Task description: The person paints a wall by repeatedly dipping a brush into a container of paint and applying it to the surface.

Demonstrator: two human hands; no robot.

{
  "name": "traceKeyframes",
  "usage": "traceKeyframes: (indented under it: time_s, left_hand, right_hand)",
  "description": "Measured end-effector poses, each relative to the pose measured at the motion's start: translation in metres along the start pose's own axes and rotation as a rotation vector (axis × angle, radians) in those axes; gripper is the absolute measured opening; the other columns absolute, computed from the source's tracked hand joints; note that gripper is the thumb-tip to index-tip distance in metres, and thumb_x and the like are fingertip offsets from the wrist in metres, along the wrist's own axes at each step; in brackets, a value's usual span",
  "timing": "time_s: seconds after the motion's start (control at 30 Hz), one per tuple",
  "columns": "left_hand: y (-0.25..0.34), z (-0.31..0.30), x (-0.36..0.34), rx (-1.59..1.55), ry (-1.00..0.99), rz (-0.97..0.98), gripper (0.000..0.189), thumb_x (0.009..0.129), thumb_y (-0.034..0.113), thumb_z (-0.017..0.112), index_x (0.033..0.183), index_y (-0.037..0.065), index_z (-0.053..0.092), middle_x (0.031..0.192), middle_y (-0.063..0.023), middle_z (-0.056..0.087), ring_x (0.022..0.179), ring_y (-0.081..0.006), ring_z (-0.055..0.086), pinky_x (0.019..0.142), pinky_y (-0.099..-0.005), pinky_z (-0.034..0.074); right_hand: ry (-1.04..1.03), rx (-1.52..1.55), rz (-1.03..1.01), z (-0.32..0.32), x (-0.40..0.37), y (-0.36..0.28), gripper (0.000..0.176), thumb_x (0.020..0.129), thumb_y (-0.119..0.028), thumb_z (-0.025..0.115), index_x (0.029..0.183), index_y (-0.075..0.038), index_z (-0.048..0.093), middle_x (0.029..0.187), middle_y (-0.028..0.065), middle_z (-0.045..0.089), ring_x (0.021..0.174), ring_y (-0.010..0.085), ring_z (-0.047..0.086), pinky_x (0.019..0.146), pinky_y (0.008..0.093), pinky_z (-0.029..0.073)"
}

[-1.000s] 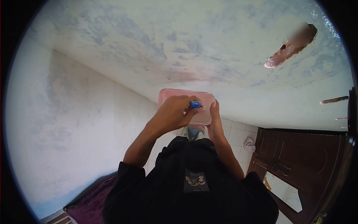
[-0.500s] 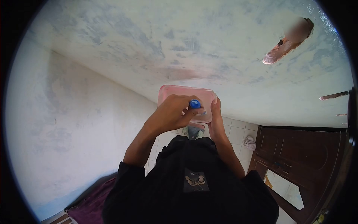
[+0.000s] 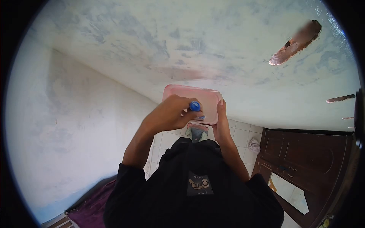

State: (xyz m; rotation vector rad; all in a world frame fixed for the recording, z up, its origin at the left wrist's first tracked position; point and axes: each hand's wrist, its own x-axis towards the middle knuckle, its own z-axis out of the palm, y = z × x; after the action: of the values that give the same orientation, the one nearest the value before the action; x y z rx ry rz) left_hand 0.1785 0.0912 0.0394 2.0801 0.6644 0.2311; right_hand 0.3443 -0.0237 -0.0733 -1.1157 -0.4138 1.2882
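My left hand (image 3: pixel 170 113) is closed around a blue-handled tool (image 3: pixel 194 106), with the handle's rounded end facing up toward me. The tool's working end is mostly hidden beneath my fingers, over the tray. A shallow pink plastic tray (image 3: pixel 208 97) with pale smears on its rim is held in front of my waist. My right hand (image 3: pixel 221 117) grips the tray's right side, thumb on the rim and fingers underneath.
A patchy, plastered wall (image 3: pixel 152 41) rises ahead, with a chiselled groove (image 3: pixel 294 43) at upper right. Another wall (image 3: pixel 87 114) stands at left. A dark wooden cabinet (image 3: pixel 311 152), a crumpled cloth (image 3: pixel 254 145) on floor tiles, and purple fabric (image 3: pixel 91 205) are around me.
My left hand and the blue-handled tool have shifted slightly left across the tray. The tray has tipped or moved a little, still in my right hand.
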Motion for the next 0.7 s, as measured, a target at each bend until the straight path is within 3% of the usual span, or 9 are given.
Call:
traceKeyframes:
  time_s: [0.03, 0.13, 0.23, 0.33, 0.4, 0.47, 0.7]
  left_hand:
    - [-0.001, 0.004, 0.002, 0.026, -0.047, -0.03, 0.014, 0.095, 0.014, 0.075, 0.106, 0.006, 0.074, 0.098, -0.0086, 0.078, 0.087, -0.0248, 0.076, 0.074, -0.0348, 0.062]
    - [-0.014, 0.011, 0.006, 0.06, 0.075, 0.095, 0.013, 0.095, 0.012, 0.074, 0.106, 0.006, 0.074, 0.099, -0.0081, 0.078, 0.087, -0.0231, 0.076, 0.073, -0.0337, 0.062]
    - [-0.009, -0.006, -0.001, -0.016, 0.157, 0.069, 0.012, 0.095, 0.011, 0.073, 0.106, 0.005, 0.074, 0.098, -0.0083, 0.078, 0.086, -0.0229, 0.076, 0.073, -0.0331, 0.062]
    - [-0.01, -0.034, -0.01, 0.003, 0.16, 0.127, 0.012, 0.094, 0.009, 0.073, 0.106, 0.006, 0.074, 0.094, -0.0085, 0.078, 0.085, -0.0233, 0.077, 0.072, -0.0335, 0.061]
    - [-0.008, -0.043, -0.013, 0.032, 0.068, 0.065, 0.011, 0.094, 0.007, 0.073, 0.105, 0.006, 0.075, 0.09, -0.0084, 0.078, 0.081, -0.0232, 0.076, 0.07, -0.0328, 0.06]
    - [-0.013, -0.044, -0.013, 0.042, -0.02, 0.026, 0.011, 0.093, 0.007, 0.074, 0.104, 0.005, 0.075, 0.09, -0.0083, 0.078, 0.08, -0.0232, 0.075, 0.07, -0.0323, 0.06]
    - [-0.02, -0.049, -0.012, -0.002, 0.119, 0.108, 0.012, 0.092, 0.005, 0.075, 0.104, 0.006, 0.075, 0.091, -0.006, 0.079, 0.078, -0.0189, 0.074, 0.07, -0.0314, 0.059]
  right_hand:
    - [0.0, -0.01, 0.01, 0.0, 0.0, 0.001, 0.066, 0.109, -0.062, 0.037, 0.161, -0.024, 0.023, 0.147, 0.0104, 0.05, 0.122, 0.0233, 0.063, 0.074, 0.0345, 0.061]
    - [-0.009, -0.026, 0.03, 0.001, 0.0, 0.001, 0.067, 0.109, -0.062, 0.037, 0.161, -0.023, 0.023, 0.146, 0.0108, 0.051, 0.117, 0.0238, 0.066, 0.071, 0.0349, 0.062]
    - [-0.023, -0.021, 0.025, 0.0, -0.001, -0.007, 0.068, 0.108, -0.063, 0.037, 0.161, -0.022, 0.021, 0.145, 0.0116, 0.052, 0.111, 0.0252, 0.069, 0.07, 0.0361, 0.063]
    - [-0.016, -0.018, 0.016, 0.002, -0.003, -0.01, 0.07, 0.108, -0.064, 0.037, 0.16, -0.021, 0.02, 0.144, 0.0123, 0.053, 0.108, 0.0263, 0.071, 0.069, 0.0372, 0.064]
    - [-0.015, -0.01, 0.023, 0.002, -0.003, -0.01, 0.07, 0.108, -0.064, 0.037, 0.16, -0.02, 0.02, 0.144, 0.0127, 0.053, 0.108, 0.0269, 0.071, 0.068, 0.0375, 0.064]
    - [-0.041, 0.015, 0.054, -0.002, -0.001, -0.008, 0.071, 0.107, -0.065, 0.037, 0.159, -0.019, 0.02, 0.144, 0.013, 0.053, 0.109, 0.0275, 0.071, 0.069, 0.0382, 0.064]
    - [-0.039, 0.02, 0.056, -0.004, 0.001, -0.003, 0.074, 0.106, -0.068, 0.036, 0.158, -0.017, 0.023, 0.144, 0.0134, 0.053, 0.112, 0.0304, 0.07, 0.082, 0.0474, 0.064]
